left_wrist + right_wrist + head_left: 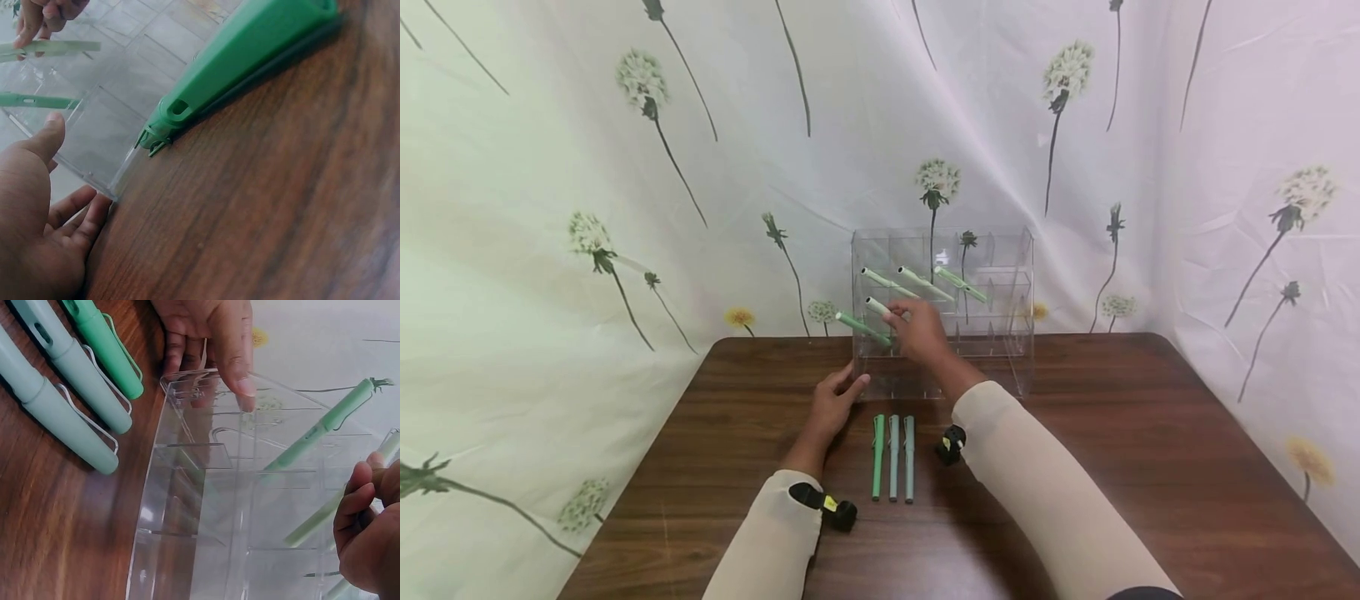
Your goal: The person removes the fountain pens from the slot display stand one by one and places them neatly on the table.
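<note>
A clear tiered pen organizer [1021, 354] stands at the back of the table. My right hand [921, 335] pinches a pale green pen [876, 306] at the organizer's left part; in the right wrist view, its lower barrel [312, 525] slants down among the clear dividers. My left hand [835, 404] grips the organizer's lower left front corner, thumb on one side of the wall and fingers on the other. A darker green pen [856, 324] leans in a left compartment, below and left of the held one. Three light green pens [880, 278] lean in a higher row.
On the wooden table [737, 450], in front of the organizer, a bright green pen [877, 458] and two grey-blue pens [909, 458] lie side by side, clips toward the organizer. A flower-printed cloth [722, 275] hangs close behind.
</note>
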Available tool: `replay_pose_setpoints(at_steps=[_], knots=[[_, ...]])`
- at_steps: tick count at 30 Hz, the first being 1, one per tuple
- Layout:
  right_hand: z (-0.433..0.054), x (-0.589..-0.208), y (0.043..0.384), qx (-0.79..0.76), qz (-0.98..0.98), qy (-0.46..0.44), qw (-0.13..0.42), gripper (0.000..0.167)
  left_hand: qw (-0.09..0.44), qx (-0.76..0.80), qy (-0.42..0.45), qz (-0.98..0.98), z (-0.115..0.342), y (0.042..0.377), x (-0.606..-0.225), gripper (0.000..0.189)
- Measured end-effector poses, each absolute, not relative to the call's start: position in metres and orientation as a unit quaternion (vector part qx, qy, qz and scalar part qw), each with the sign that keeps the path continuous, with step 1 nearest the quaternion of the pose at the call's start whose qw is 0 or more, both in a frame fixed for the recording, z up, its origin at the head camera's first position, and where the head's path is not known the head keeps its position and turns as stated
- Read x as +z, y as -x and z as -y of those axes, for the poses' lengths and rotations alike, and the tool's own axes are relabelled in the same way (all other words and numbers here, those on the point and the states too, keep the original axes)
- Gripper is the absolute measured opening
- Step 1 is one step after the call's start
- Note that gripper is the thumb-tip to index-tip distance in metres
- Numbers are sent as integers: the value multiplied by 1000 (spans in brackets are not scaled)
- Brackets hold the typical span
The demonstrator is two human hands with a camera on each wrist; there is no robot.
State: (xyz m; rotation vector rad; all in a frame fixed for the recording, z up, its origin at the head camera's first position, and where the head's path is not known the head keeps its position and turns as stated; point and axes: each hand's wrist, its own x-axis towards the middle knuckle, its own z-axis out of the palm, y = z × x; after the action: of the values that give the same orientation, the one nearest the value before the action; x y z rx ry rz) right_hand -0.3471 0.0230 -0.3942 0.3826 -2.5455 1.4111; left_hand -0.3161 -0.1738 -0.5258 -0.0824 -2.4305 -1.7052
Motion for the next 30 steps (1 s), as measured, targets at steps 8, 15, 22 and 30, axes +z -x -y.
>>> replay_pose_setpoints(at_steps=[8, 15, 22, 30], knots=[[-25, -386, 346, 445, 869, -171, 134, 31, 81, -577, 26, 812, 174, 315, -526, 60], [-31, -380, 347, 438, 860, -203, 163, 33, 75, -582, 28, 809, 174, 316, -526, 61], [-39, -371, 347, 477, 836, -221, 158, 29, 73, -569, 25, 819, 174, 315, -526, 63], [-48, -355, 337, 504, 806, -261, 170, 25, 84, -568, 38, 818, 174, 316, -526, 62]])
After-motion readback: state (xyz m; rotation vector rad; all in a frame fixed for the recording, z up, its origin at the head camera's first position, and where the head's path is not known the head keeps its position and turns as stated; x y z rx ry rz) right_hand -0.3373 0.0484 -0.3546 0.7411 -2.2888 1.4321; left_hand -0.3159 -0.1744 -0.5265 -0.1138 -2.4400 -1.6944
